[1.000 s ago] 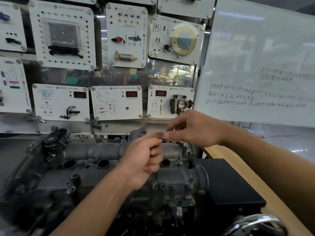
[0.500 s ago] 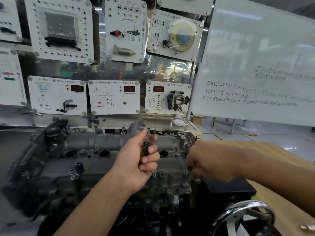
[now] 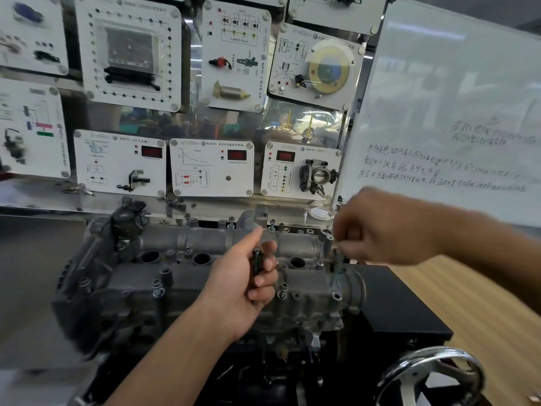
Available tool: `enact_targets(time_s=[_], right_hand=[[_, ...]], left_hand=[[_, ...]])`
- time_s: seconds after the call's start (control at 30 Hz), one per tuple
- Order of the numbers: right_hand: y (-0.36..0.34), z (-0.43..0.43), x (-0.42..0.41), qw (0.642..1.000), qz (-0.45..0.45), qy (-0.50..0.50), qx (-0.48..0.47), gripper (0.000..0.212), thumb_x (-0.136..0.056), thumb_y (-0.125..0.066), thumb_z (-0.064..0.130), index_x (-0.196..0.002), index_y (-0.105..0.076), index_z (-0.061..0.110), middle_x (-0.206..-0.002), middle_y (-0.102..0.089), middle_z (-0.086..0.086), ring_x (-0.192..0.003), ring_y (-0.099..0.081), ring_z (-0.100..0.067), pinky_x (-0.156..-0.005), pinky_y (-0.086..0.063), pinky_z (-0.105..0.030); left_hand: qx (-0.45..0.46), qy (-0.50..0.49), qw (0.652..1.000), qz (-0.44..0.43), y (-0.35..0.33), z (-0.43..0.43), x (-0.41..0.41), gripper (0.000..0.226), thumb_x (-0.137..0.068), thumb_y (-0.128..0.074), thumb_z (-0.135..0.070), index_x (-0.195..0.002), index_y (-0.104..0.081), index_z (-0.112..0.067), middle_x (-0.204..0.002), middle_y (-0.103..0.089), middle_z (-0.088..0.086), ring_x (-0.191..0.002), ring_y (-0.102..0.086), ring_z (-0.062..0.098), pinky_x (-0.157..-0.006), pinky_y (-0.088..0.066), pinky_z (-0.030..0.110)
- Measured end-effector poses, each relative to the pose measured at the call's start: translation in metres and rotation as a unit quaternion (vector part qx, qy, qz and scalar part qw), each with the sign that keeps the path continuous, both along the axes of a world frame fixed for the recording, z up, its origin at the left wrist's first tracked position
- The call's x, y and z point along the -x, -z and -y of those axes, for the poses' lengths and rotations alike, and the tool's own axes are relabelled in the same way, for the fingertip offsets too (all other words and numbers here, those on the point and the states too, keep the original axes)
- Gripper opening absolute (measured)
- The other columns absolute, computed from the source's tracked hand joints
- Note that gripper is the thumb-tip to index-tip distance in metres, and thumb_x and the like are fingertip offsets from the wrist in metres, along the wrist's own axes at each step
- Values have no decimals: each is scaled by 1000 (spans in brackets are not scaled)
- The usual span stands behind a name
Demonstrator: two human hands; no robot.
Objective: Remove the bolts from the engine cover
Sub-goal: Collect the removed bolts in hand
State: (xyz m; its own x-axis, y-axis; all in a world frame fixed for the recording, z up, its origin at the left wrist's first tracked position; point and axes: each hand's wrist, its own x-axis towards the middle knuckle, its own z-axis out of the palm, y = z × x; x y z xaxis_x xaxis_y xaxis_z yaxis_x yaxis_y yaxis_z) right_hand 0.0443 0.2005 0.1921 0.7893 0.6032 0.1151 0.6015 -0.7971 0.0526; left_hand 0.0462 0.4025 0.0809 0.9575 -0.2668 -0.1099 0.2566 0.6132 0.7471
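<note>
Left hand (image 3: 248,276) grips loose bolts (image 3: 256,262) over mid engine cover (image 3: 205,240), right hand (image 3: 389,230) pinches a blurred bolt (image 3: 337,259) at the cover's right end; a weak pinch risks dropping it into an open bore (image 3: 297,262).

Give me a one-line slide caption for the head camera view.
Over the engine cover, the left hand grips a dark bolt while the right hand pinches another bolt at its right end.

Engine cover (image 3: 187,285): grey cast metal, laid lengthwise, 3 round wells (image 3: 202,258) seen along its top.
Dark bolt (image 3: 257,262): held upright in the left hand (image 3: 243,285), above the cover's middle.
Blurred bolt (image 3: 337,266): pinched by the right hand (image 3: 389,230), at the cover's right end.
Seated bolts (image 3: 283,290): left standing along the cover's near edge.
</note>
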Motion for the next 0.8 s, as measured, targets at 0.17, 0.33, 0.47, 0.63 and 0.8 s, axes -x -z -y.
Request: enact_targets(time_s=[0.17, 0.33, 0.47, 0.63, 0.8], right_hand=[[-20, -40, 1, 989, -71, -68, -113, 13, -88, -69, 17, -78, -75, 15, -62, -69, 8, -46, -54, 0, -46, -40, -10], [1, -68, -18, 988, -54, -59, -134, 19, -93, -68, 24, -93, -75, 6, -46, -55, 30, -44, -52, 11, -45, -37, -5], [14, -57, -20, 991, -4, -35, -132, 20, -94, -66, 31, -88, -74, 14, -50, -51, 40, -49, -52, 16, -47, -37, -3], [59, -56, -13, 995, -96, -22, 8, 14, -89, -70, 36, -91, -74, 23, -70, -69, 15, -62, -63, 2, -58, -46, -12], [51, -63, -10, 996, -36, -75, 30, 13, -94, -63, 18, -95, -75, 14, -71, -61, 17, -62, -59, 3, -63, -44, -8]], left_hand=[[61, 26, 995, -69, -7, 11, 5, 35, -104, -42, -32, -93, -63, -7, -67, -61, 7, -57, -55, 15, -45, -47, 21], [146, 95, 980, -101, -7, 3, 9, 34, -102, -42, -28, -90, -63, -4, -72, -59, 7, -48, -56, 12, -37, -46, 17], [165, 43, 982, -83, -1, -11, 11, 29, -103, -38, -25, -95, -62, -10, -65, -54, 5, -40, -42, 9, -32, -34, 15], [199, -40, 978, -48, -8, -24, 12, 27, -99, -41, -19, -81, -60, -11, -65, -53, 4, -45, -44, 10, -36, -39, 17], [165, -97, 980, -59, -4, -31, 9, 41, -104, -40, -35, -86, -65, -9, -72, -66, 7, -59, -66, 18, -56, -57, 22]])
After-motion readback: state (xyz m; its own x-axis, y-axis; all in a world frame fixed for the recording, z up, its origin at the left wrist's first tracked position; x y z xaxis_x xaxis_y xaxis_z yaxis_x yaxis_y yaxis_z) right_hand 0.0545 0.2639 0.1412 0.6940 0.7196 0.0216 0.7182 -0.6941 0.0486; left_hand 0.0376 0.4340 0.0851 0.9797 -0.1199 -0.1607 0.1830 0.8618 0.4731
